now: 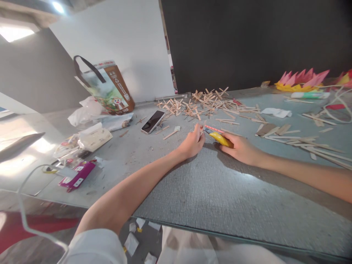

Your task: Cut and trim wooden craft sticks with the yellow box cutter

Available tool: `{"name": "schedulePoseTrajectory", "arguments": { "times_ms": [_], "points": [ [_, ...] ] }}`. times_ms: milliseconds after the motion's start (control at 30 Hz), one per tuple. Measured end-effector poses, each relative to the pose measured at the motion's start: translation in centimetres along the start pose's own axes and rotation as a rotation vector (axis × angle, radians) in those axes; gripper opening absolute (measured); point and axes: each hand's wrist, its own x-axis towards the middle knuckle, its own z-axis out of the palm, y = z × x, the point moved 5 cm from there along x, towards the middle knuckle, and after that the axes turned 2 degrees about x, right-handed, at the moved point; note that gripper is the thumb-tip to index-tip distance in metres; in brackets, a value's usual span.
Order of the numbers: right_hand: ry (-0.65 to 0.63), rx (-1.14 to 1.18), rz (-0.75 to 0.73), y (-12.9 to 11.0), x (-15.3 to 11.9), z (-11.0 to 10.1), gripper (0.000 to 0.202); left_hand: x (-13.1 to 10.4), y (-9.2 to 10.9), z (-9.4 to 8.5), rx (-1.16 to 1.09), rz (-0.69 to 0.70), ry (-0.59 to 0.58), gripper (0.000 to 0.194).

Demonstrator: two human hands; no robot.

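Note:
My left hand (pixel 192 142) is closed around a small wooden stick (pixel 204 125), whose tip pokes up past the fingertips. In my right hand (pixel 239 147) is a yellow utility knife (pixel 220 139), with its front end pointing left at the stick. The two hands are close together over the grey table, not touching each other. A thin pink-and-white strip (pixel 214 128) lies just behind the knife. Beyond the hands spreads a pile of wooden sticks (pixel 198 102), many of them crossed.
A phone (pixel 153 121) lies left of the pile, near a carton bag (pixel 110 88). A purple packet (pixel 77 175) and plastic wrappings are at the left. Loose sticks (pixel 305 141), a glue tube (pixel 310 95) and a pink paper flower (pixel 302 80) are at the right.

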Motion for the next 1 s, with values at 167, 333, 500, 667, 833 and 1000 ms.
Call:
{"name": "schedulePoseTrajectory", "arguments": {
  "times_ms": [167,333,500,667,833,1000],
  "points": [
    [-0.002,-0.016,0.001,0.03,0.02,0.05,0.029,0.05,-0.14,0.1,-0.002,0.009,-0.001,0.022],
    [0.0,-0.023,-0.024,0.0,-0.04,0.03,0.028,0.1,-0.27,0.22,0.006,0.016,-0.009,0.026],
    [-0.017,-0.039,-0.034,0.01,-0.1,0.01,0.027,0.08,-0.23,0.18,0.006,0.008,-0.008,0.03],
    [-0.024,-0.045,-0.023,0.06,-0.1,0.08,0.035,0.11,-0.29,0.17,0.01,0.013,-0.005,0.03],
    [-0.004,-0.022,-0.056,0.43,-0.08,0.32,0.039,0.14,-0.38,0.22,0.013,0.022,0.0,0.029],
    [-0.013,-0.023,-0.046,0.77,-0.09,0.5,0.043,0.13,-0.23,0.18,0.021,0.016,-0.001,0.029]
  ]
}}
